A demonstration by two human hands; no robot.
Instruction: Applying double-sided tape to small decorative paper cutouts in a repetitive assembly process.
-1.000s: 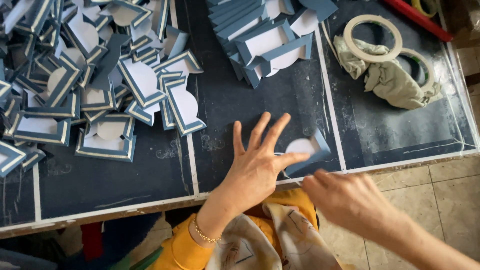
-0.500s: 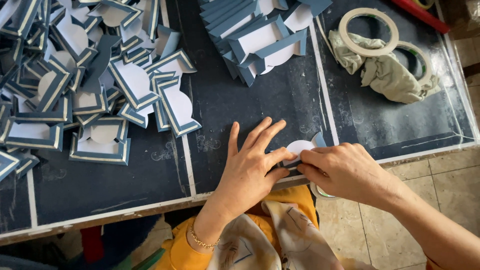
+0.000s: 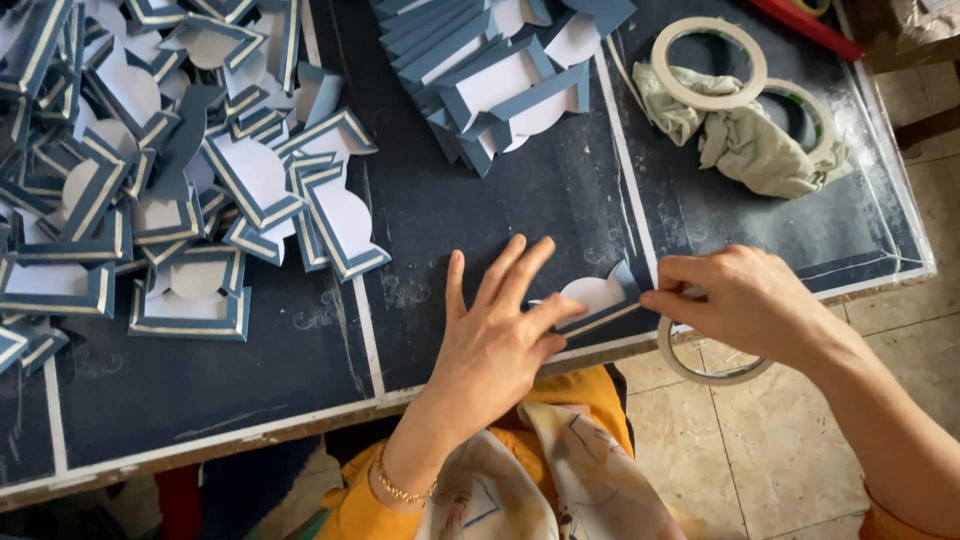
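1. The left hand lies flat with its fingers spread, pressing a blue-and-white folded card piece down on the dark worktop, it seems to keep the piece from sliding.
2. The right hand is pinched together at the piece's right edge, thumb and fingertips closed on what looks like a strip of tape drawn across it; the strip itself is too thin to make out surely.
3. A tape roll hangs under the right hand, past the worktop's near edge, probably kept there so tape can be pulled straight to the piece.
4. The card piece sits near the worktop's near edge, between the two hands, close to the person's body.
5. To the far left lies a loose heap of similar card pieces; at the far middle a tidier fanned stack.
6. At the far right, two more tape rolls rest with a crumpled pale cloth.
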